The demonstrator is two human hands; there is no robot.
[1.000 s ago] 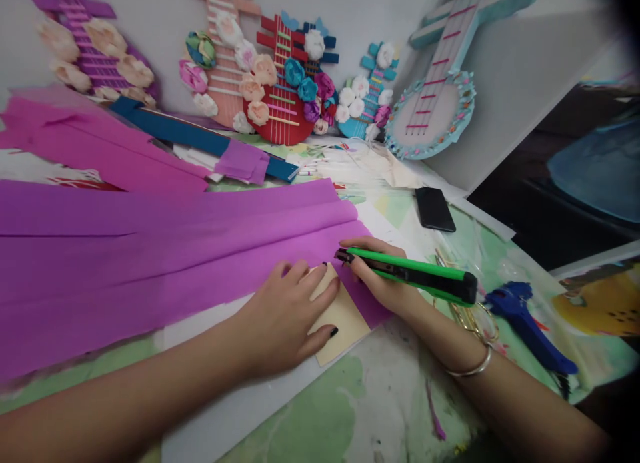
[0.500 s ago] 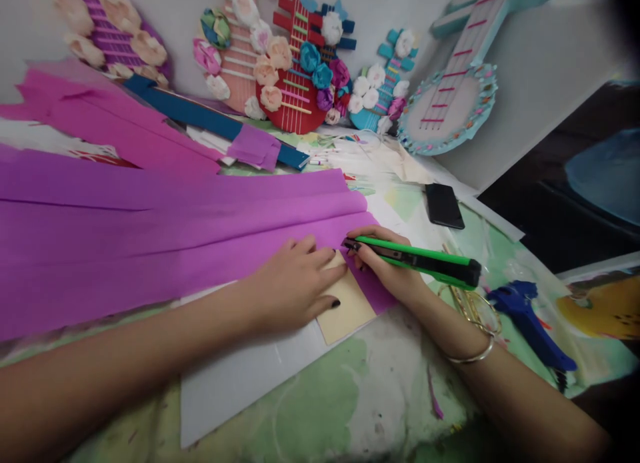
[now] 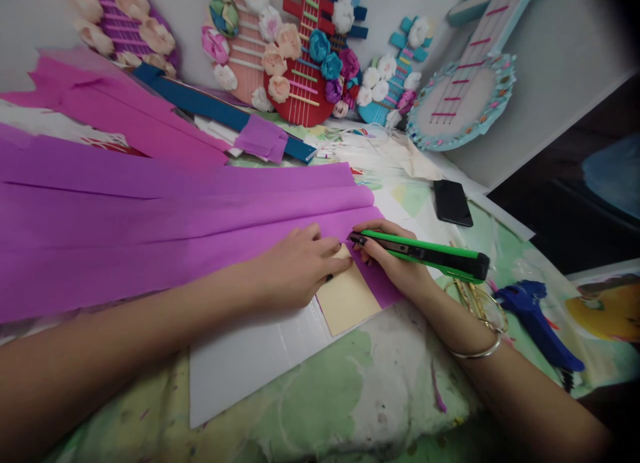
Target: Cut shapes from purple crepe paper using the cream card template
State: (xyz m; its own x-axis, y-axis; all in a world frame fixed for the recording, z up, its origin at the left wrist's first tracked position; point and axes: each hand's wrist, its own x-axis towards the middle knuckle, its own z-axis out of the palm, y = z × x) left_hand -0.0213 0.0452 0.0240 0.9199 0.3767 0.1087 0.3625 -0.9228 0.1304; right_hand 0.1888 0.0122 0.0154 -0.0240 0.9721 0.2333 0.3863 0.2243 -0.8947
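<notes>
Through the head view, I see the right hand (image 3: 400, 261) with its fingers closed around a green and black cutter (image 3: 435, 255), whose front end is near the top corner of a cream card (image 3: 350, 303); I can't tell whether the blade touches anything. The left hand (image 3: 295, 266) lies palm down, not clasping, its bent fingers resting on that card. The card sits on the right end of a long sheet of purple paper (image 3: 225, 206), which reaches to the left edge of my view. Under them I make out a white board (image 3: 245, 363) on the paint-stained bench (image 3: 320, 409). Beyond the right hand lies a black phone (image 3: 453, 203); near the right wrist, which wears a bracelet (image 3: 480, 351), I see a blue glue gun (image 3: 543, 326). Decorated model guitars (image 3: 300, 93) lean along the wall (image 3: 195, 16).
</notes>
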